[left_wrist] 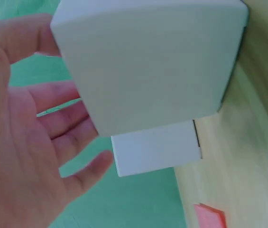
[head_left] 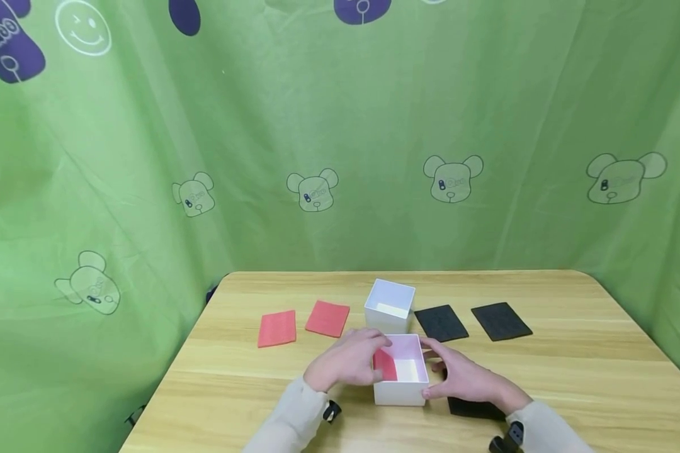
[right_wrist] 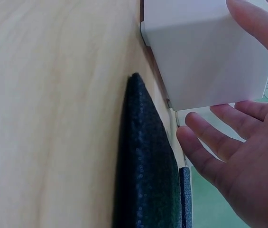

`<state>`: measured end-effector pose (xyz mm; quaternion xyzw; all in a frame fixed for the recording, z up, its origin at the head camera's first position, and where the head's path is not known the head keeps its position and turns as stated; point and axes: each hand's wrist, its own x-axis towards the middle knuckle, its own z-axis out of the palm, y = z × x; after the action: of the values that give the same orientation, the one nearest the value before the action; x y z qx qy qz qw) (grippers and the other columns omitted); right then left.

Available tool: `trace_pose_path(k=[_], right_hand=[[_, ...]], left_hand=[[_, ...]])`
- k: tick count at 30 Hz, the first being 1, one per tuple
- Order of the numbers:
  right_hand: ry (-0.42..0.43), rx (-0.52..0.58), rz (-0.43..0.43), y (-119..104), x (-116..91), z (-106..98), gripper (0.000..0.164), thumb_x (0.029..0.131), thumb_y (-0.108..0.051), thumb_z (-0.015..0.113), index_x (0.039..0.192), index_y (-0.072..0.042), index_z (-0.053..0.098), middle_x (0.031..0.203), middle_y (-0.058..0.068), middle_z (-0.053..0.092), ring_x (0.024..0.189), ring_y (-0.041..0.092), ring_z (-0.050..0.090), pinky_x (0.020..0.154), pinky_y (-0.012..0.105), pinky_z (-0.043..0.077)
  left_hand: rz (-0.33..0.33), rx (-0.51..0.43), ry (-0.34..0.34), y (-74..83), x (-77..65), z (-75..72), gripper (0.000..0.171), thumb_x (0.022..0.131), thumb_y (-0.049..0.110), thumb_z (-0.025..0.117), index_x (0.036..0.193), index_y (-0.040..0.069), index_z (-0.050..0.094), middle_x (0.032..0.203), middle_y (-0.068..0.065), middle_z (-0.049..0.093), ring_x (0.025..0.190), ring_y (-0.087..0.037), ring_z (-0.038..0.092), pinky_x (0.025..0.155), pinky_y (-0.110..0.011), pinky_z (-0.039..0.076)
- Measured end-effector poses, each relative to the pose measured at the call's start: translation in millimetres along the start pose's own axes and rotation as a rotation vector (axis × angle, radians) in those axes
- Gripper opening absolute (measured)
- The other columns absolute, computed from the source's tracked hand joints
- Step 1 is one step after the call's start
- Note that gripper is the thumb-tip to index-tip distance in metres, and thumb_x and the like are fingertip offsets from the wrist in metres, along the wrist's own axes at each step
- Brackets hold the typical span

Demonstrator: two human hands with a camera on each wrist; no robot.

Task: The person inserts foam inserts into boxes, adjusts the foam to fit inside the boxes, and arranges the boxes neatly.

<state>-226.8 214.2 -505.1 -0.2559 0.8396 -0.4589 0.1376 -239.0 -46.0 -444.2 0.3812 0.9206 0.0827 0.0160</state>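
Note:
A white square open-topped box point(head_left: 399, 394) stands between my two hands near the front of the table. Inside it, a red foam square point(head_left: 385, 363) leans along the left wall. My left hand point(head_left: 351, 357) holds the box from the left, thumb toward the front and fingers at the back of the rim. From the right, my right hand point(head_left: 463, 375) grips it, thumb on the front corner and fingers around the rear side. The left wrist view shows the box wall point(left_wrist: 152, 71) between thumb and fingers. A black foam sheet point(right_wrist: 143, 161) lies beside the right hand.
A second white box point(head_left: 386, 322) stands just behind the first. Two red foam squares, one at the far left point(head_left: 277, 328) and one nearer point(head_left: 327, 318), lie on the wooden table point(head_left: 215, 377). Black squares point(head_left: 441, 323) lie on the right. A green curtain point(head_left: 374, 239) hangs behind.

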Motion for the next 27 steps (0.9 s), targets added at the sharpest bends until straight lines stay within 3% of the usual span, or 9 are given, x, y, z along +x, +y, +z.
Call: trace_pose_path(k=[11,17,20,27], right_hand=[[0.008,-0.006,-0.006,-0.3,0.2,0.0,0.098,0.075,-0.035,0.079,0.147,-0.001,0.021,0.143,0.019,0.035,0.123,0.036,0.043,0.095,0.046,0.044],[0.013,-0.003,-0.002,-0.1,1.1,0.9,0.098,0.075,-0.035,0.079,0.147,-0.002,0.022,0.143,0.019,0.035,0.123,0.036,0.043,0.095,0.046,0.044],[0.014,-0.009,0.005,-0.6,1.5,1.3,0.098,0.075,-0.035,0.079,0.147,-0.002,0.022,0.143,0.019,0.035,0.123,0.036,0.043,0.095,0.046,0.044],[0.022,-0.032,0.003,0.5,2.2,0.7,0.098,0.075,-0.035,0.08,0.147,-0.002,0.023,0.142,0.017,0.037,0.122,0.034,0.044,0.095,0.044,0.045]], left_hand=[[-0.039,0.059,-0.088,6.9,9.0,-7.7,0.053,0.074,0.03,0.074,0.124,0.018,0.061,0.119,0.009,0.057,0.109,-0.008,0.053,0.094,-0.031,0.039],[-0.026,0.053,-0.082,3.9,9.3,-6.6,0.05,0.075,0.03,0.074,0.122,0.018,0.062,0.115,0.009,0.059,0.105,-0.008,0.054,0.092,-0.031,0.04],[-0.006,-0.031,-0.045,-2.8,6.4,-2.1,0.048,0.079,0.03,0.071,0.124,0.017,0.061,0.119,0.008,0.058,0.11,-0.009,0.053,0.096,-0.031,0.04],[0.02,-0.416,0.107,-26.8,-4.5,4.8,0.041,0.091,0.021,0.061,0.129,0.009,0.055,0.124,0.002,0.058,0.116,-0.011,0.051,0.098,-0.027,0.041]])
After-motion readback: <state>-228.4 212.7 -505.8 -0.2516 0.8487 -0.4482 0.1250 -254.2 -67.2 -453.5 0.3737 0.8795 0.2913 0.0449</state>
